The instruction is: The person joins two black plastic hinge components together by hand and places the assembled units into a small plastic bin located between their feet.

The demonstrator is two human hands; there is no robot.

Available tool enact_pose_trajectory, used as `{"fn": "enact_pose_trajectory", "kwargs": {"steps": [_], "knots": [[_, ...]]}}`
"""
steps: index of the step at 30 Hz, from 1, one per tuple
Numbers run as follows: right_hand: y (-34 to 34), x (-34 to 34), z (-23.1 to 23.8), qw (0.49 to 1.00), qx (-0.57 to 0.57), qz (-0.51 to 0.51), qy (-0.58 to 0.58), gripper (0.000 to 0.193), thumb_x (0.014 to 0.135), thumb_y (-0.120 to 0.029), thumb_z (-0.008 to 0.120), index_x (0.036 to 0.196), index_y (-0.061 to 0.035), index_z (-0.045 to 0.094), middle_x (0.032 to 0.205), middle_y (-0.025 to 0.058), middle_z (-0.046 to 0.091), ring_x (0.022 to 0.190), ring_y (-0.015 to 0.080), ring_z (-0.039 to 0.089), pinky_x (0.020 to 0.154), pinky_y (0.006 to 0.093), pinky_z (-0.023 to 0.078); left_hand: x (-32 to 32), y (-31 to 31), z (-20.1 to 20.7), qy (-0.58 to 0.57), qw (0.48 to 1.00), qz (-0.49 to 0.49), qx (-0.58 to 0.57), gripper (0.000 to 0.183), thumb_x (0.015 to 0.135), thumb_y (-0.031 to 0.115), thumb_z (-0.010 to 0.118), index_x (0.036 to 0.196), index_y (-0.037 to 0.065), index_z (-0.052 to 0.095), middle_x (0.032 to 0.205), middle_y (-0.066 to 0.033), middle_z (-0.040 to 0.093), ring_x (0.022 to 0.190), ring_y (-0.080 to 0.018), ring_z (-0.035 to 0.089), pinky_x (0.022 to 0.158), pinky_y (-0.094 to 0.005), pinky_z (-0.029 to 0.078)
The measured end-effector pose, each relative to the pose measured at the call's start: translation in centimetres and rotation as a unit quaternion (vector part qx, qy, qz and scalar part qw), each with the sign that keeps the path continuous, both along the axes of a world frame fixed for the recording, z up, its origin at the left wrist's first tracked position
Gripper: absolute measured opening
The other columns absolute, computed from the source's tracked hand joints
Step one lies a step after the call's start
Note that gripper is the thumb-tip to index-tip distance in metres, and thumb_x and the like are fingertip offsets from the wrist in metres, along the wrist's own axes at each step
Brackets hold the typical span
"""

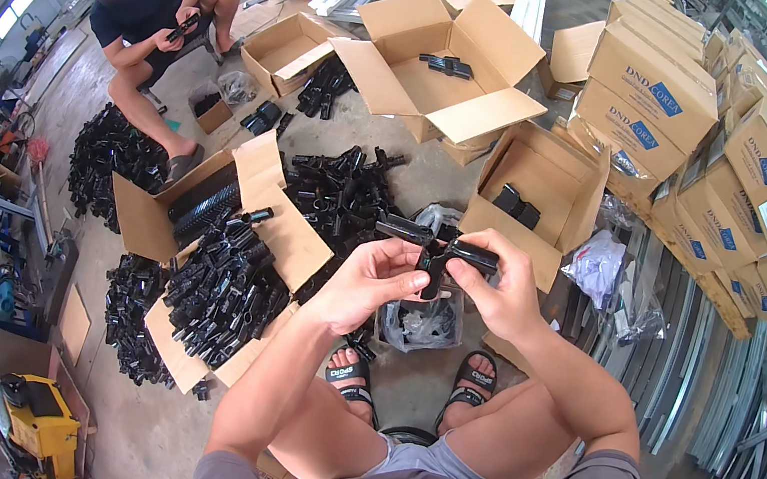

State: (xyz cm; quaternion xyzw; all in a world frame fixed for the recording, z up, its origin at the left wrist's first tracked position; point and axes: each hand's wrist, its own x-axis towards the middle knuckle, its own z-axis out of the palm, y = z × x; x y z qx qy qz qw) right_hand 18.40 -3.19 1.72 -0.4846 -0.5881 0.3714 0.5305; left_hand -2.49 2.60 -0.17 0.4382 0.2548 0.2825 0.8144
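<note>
Between my two hands is a glossy black plastic part with arms branching like a T (405, 231), held up in front of my knees. My left hand (369, 285) pinches it at the left and lower stem, fingers closed. The fingers of my right hand (504, 290) are wrapped around its right arm. Behind and under my hands, a plastic-lined box (420, 325) stands on the floor between my feet, partly hidden. A large heap of similar black parts (341, 187) lies just beyond it to the left.
An open carton (542, 170) at the right holds a few black parts; a larger open carton (402, 70) stands farther off. At the left, a carton overflows with black parts (228, 290). Stacked cartons (652, 92) and metal profiles line the right. Another person (153, 8) sits at far left handling a black part.
</note>
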Motion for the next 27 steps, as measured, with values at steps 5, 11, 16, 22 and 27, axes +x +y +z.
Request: {"fn": "enact_pose_trajectory", "kwargs": {"steps": [5, 11, 16, 22, 27], "knots": [[-0.1, -0.2, -0.7, 0.998, 0.025, -0.029, -0.051, 0.028, 0.087, -0.017, 0.076, 0.105, 0.0029, 0.066, 0.088, 0.0083, 0.07, 0.08, 0.0119, 0.066, 0.071, 0.0284, 0.052, -0.2, 0.3, 0.5, 0.017, 1.0, 0.006, -0.005, 0.037, 0.082, 0.002, 0.078, 0.116, -0.006, 0.066, 0.107, -0.0136, 0.072, 0.096, -0.0187, 0.071, 0.09, -0.0315, 0.055], [-0.3, -0.7, 0.0, 0.997, 0.022, -0.027, -0.074, 0.029, 0.087, -0.017, 0.076, 0.105, 0.0025, 0.066, 0.089, 0.0104, 0.069, 0.083, 0.0143, 0.066, 0.074, 0.0293, 0.051, -0.7, 0.3, 0.9, 0.009, 0.999, 0.04, -0.023, 0.04, 0.078, -0.004, 0.08, 0.116, -0.006, 0.068, 0.107, -0.0124, 0.074, 0.094, -0.0148, 0.07, 0.089, -0.0287, 0.055], [-0.1, -0.6, -0.5, 0.995, 0.028, -0.023, -0.093, 0.029, 0.088, -0.018, 0.075, 0.106, 0.0026, 0.065, 0.091, 0.0122, 0.068, 0.084, 0.018, 0.067, 0.072, 0.0306, 0.051, -1.2, 0.6, 0.5, 0.053, 0.998, 0.014, -0.031, 0.037, 0.076, -0.002, 0.082, 0.112, -0.005, 0.071, 0.106, -0.0116, 0.074, 0.091, -0.0143, 0.069, 0.086, -0.0286, 0.055], [-0.1, -1.1, -1.3, 0.996, -0.032, -0.02, -0.083, 0.031, 0.091, -0.02, 0.073, 0.11, 0.0027, 0.063, 0.093, 0.0137, 0.068, 0.084, 0.0187, 0.068, 0.07, 0.0319, 0.053, -1.0, 0.6, 0.8, 0.107, 0.994, 0.012, -0.007, 0.038, 0.08, 0.005, 0.082, 0.115, -0.005, 0.07, 0.104, -0.0094, 0.074, 0.089, -0.0122, 0.067, 0.082, -0.0274, 0.053], [-0.5, -1.2, -1.2, 0.993, -0.085, 0.005, -0.076, 0.033, 0.095, -0.024, 0.069, 0.111, 0.0029, 0.062, 0.095, 0.0146, 0.069, 0.08, 0.0179, 0.068, 0.07, 0.0318, 0.053, -1.2, 0.6, -0.1, 0.143, 0.989, 0.007, 0.02, 0.041, 0.083, 0.012, 0.081, 0.117, -0.005, 0.068, 0.103, -0.0077, 0.073, 0.088, -0.0103, 0.064, 0.078, -0.0265, 0.051]]}}
